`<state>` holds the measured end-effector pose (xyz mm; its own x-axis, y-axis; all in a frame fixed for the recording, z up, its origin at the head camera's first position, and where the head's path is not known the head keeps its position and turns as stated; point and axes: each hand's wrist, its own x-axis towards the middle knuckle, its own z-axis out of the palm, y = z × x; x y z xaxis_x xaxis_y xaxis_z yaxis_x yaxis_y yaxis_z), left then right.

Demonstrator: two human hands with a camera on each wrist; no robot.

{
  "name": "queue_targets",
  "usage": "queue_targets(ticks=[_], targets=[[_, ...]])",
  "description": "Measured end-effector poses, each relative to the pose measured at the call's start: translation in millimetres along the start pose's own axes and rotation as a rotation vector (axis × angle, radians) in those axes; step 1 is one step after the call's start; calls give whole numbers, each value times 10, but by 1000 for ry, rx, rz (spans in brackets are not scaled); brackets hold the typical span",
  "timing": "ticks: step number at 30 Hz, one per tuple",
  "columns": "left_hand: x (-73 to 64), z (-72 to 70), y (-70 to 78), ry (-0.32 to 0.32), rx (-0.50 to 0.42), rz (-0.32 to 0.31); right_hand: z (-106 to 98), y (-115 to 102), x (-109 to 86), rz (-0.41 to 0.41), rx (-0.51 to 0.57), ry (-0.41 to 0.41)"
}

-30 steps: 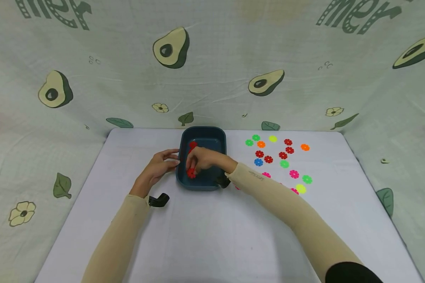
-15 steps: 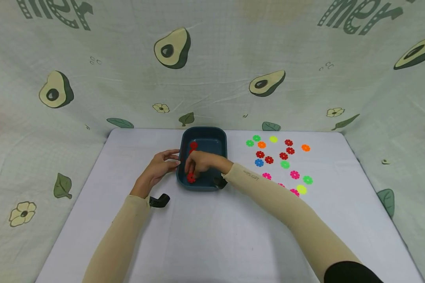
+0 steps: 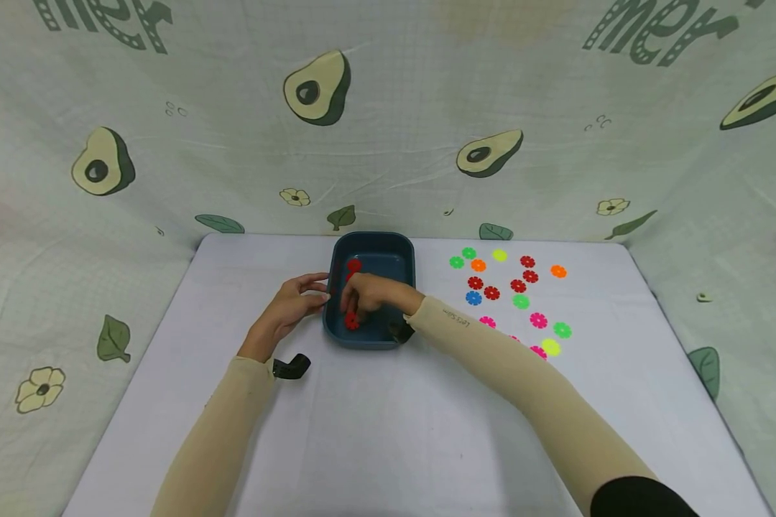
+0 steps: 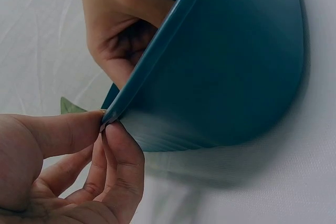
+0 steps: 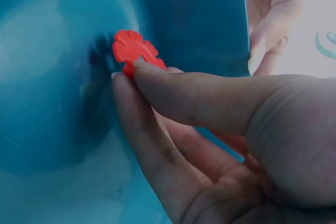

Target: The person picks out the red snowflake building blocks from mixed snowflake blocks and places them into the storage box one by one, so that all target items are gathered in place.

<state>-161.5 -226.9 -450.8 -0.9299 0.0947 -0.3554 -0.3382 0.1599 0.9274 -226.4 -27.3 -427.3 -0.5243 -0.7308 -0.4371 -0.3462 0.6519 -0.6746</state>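
A dark blue rectangular tub (image 3: pixel 391 258) stands at the far middle of the table. My left hand (image 3: pixel 292 303) pinches its left rim between thumb and fingertips, as the left wrist view shows. Inside the tub, my right hand (image 3: pixel 373 293) pinches a red notched plastic disc (image 5: pixel 130 48) between thumb and index finger. The disc is tilted near the tub's wall in the right wrist view. Farther back in the tub lie red discs (image 3: pixel 353 265), partly hidden behind my right hand.
Right of the tub, several notched discs in green, yellow, orange, blue, pink and dark red (image 3: pixel 491 293) lie scattered on the white table (image 3: pixel 388 431). My right forearm crosses over part of them. A printed cloth (image 3: pixel 401 108) hangs behind the table.
My right hand shifts slightly within the tub, first toward me, then a little back and to the right, with the red disc still pinched. My left hand stays at the rim.
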Motion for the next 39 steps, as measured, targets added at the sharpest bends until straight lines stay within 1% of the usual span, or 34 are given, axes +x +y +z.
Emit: queue_targets(ticks=[8,15,23,28,32,36,39], targets=[[10,16,1,-13,-18,15,-28,-13,-20,4,-51,16],[28,21,6,-18,-17,17,-41,-11,-31,6,-50,22],[47,28,6,-21,-31,18,-65,10,-48,-29,-60,27],[44,38,5,-17,-30,15,-71,27,-88,-54,-24,34],[45,36,-6,-18,-28,15,-100,43,-167,-82,11,52],[34,23,-12,-14,-22,10,-153,59,-298,-124,67,73],[22,5,-21,-7,-15,1,-193,75,-414,-145,132,88]])
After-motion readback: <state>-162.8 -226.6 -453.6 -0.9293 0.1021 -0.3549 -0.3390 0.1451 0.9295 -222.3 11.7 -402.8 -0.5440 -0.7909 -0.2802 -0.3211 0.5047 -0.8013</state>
